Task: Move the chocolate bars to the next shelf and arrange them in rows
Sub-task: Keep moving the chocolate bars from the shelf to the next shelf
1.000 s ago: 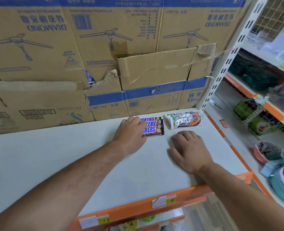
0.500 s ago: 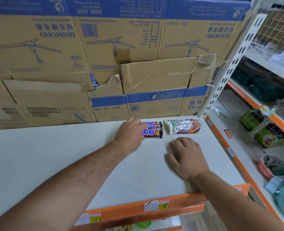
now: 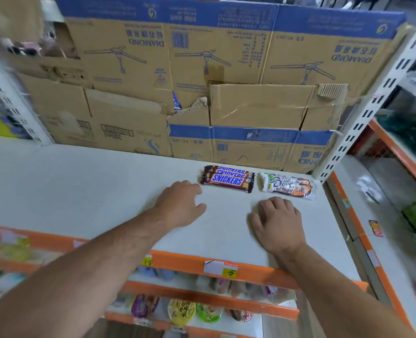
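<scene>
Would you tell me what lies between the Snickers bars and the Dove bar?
Only bare white shelf separates the Snickers bars from the Dove bar, as the head view shows.

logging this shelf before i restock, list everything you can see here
Snickers bars: three, brown with blue lettering, side by side, back right of the shelf
Dove bar: one, white and brown-orange, right of the Snickers bars
shelf: one, white with orange front edge
cardboard boxes: several, brown with blue bands, behind the shelf
price tags: at least two, yellow and white, on the orange edge
snack cups: several, mixed colours, lower shelf
left hand: open, just left of the Snickers bars
right hand: flat on the shelf, before the Dove bar
</scene>
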